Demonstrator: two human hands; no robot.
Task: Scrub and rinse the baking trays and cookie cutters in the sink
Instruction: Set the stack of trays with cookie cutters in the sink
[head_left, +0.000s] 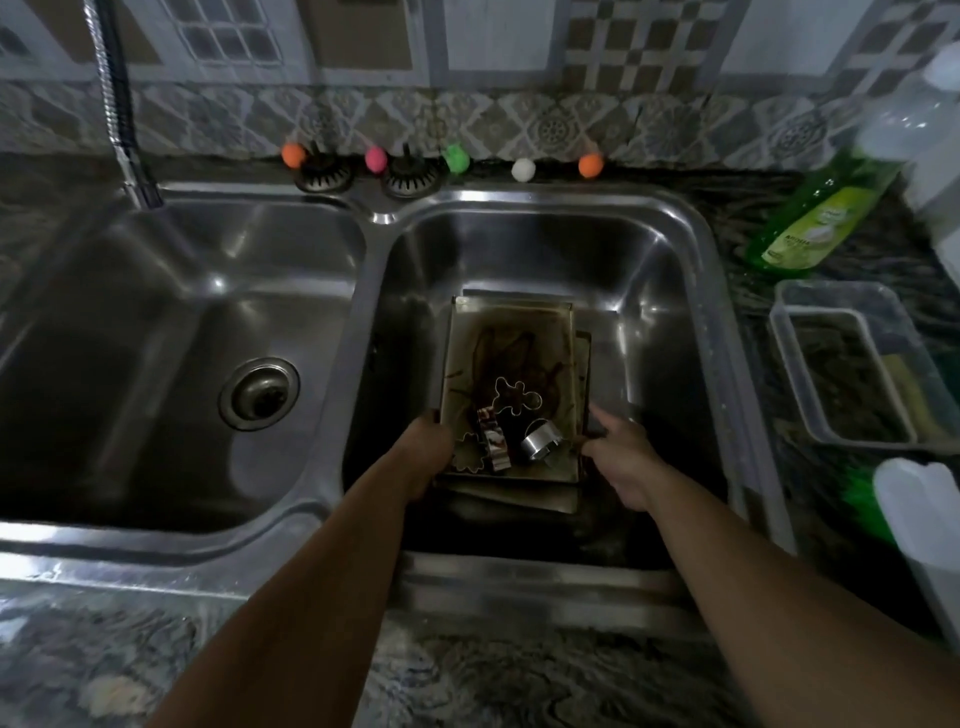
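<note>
A stack of stained baking trays (511, 332) lies in the right basin of a steel double sink (670, 291). In the near end of the top tray sit several metal cookie cutters: a gingerbread-man outline (516, 396), a round ring (542, 440), a flower shape (469, 453) and a tall shiny one (493, 441). My left hand (427, 453) grips the top tray's near left edge. My right hand (621, 457) holds the near right edge of the trays. Fingertips are partly hidden behind the rims.
The left basin (156, 322) holds only its drain (260, 393), with the flexible faucet hose (122, 104) above it. Green dish soap (815, 218), a clear plastic tub (852, 364) and a white container (919, 519) stand on the right counter. Coloured balls and two strainers line the back ledge.
</note>
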